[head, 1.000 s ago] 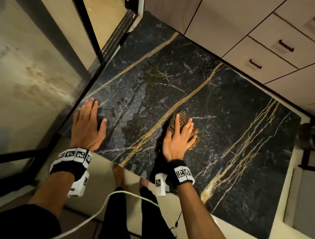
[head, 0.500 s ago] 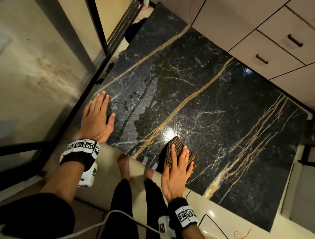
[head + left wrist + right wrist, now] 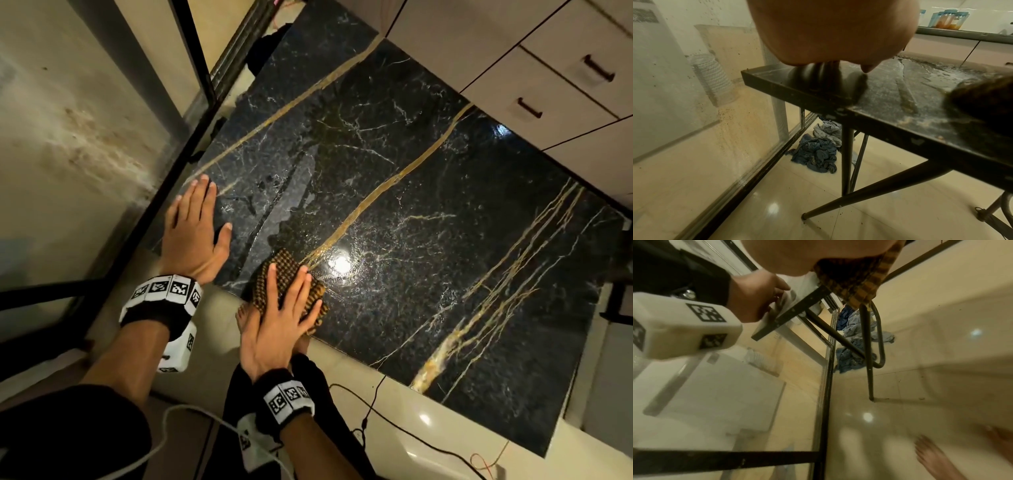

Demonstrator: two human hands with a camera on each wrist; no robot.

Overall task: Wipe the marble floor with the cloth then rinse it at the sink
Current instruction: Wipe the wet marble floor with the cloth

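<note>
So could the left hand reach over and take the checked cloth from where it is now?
Probably yes. The left hand lies flat on the marble top, and the checked cloth is close beside it under the right hand; nothing stands between them.

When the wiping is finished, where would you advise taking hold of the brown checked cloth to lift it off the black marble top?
Take the brown checked cloth by its near corner, which overhangs the black marble top edge, pinching from below and above; the right hand presses the rest flat.
</note>
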